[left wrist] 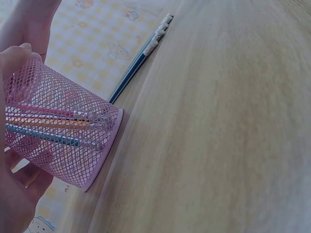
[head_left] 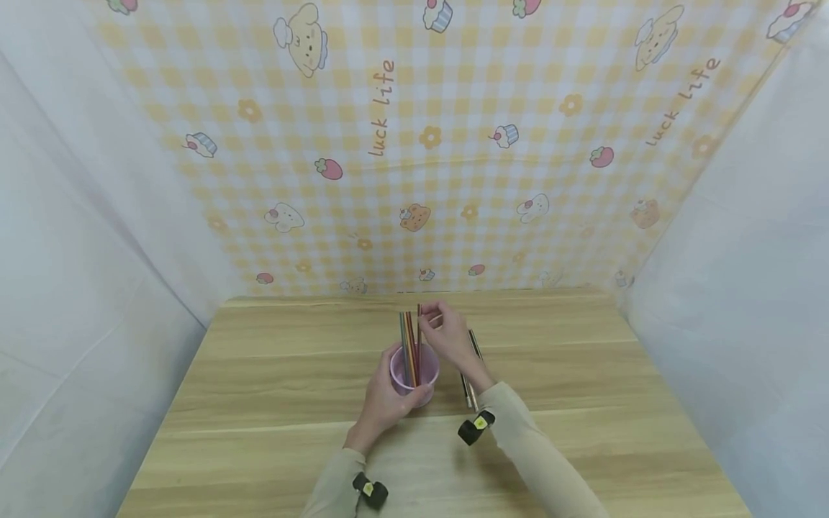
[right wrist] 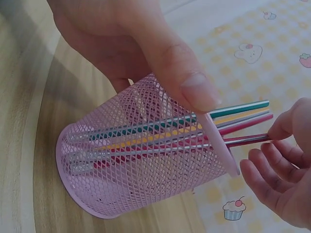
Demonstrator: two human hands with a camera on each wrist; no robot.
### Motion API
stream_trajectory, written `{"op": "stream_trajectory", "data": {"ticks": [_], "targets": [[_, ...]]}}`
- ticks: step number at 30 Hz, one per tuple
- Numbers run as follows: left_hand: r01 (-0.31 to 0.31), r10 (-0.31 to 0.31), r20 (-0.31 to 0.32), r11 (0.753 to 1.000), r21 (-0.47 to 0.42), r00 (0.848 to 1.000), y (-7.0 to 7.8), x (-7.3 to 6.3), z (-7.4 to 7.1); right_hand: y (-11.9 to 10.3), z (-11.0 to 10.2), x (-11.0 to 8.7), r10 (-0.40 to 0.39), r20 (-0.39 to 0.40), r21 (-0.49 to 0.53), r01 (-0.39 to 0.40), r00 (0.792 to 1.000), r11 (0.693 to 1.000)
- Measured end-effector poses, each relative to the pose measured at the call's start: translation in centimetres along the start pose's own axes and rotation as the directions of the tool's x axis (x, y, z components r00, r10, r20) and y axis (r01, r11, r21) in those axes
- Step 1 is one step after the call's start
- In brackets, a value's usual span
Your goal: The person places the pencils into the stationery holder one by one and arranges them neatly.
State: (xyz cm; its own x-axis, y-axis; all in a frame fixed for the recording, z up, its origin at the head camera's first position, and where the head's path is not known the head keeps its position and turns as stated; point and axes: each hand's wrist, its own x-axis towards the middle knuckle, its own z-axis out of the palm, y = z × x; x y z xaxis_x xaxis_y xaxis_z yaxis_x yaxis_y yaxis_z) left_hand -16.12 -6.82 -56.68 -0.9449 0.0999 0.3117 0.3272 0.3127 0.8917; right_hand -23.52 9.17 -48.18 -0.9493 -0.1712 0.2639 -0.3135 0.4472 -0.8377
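Note:
A pink mesh pencil cup stands on the wooden table. My left hand is wrapped round its side, thumb near the rim in the right wrist view. Inside lean several striped pencils in green, yellow and red, their pale ends at the bottom. With thumb and fingertips, my right hand pinches the upper end of a dark red striped pencil, whose lower part is inside the cup. Several loose dark pencils lie on the table right of the cup, partly covered by the right wrist in the head view.
The wooden table meets a yellow checked cloth at the back. White sheets hang on both sides. Each wrist wears a small black camera.

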Motion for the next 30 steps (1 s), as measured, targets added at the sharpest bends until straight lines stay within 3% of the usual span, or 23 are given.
{"op": "stream_trajectory", "data": {"ticks": [12, 22, 30], "targets": [[0.026, -0.026, -0.006, 1.0, -0.014, 1.0, -0.1, 0.0, 0.0, 1.4, -0.9, 0.1, 0.01, -0.012, 0.046, -0.01, 1.0, 0.999], [0.039, -0.039, -0.017, 0.999, -0.011, 0.999, 0.0, 0.0, 0.1, 2.4, -2.6, 0.1, 0.109, -0.024, 0.065, -0.108, 0.994, 0.992], [0.054, -0.055, -0.016, 0.998, -0.013, 0.998, 0.2, 0.0, 0.1, 4.9, -4.0, 0.4, 0.171, -0.052, 0.021, -0.17, 0.984, 0.985]]}}
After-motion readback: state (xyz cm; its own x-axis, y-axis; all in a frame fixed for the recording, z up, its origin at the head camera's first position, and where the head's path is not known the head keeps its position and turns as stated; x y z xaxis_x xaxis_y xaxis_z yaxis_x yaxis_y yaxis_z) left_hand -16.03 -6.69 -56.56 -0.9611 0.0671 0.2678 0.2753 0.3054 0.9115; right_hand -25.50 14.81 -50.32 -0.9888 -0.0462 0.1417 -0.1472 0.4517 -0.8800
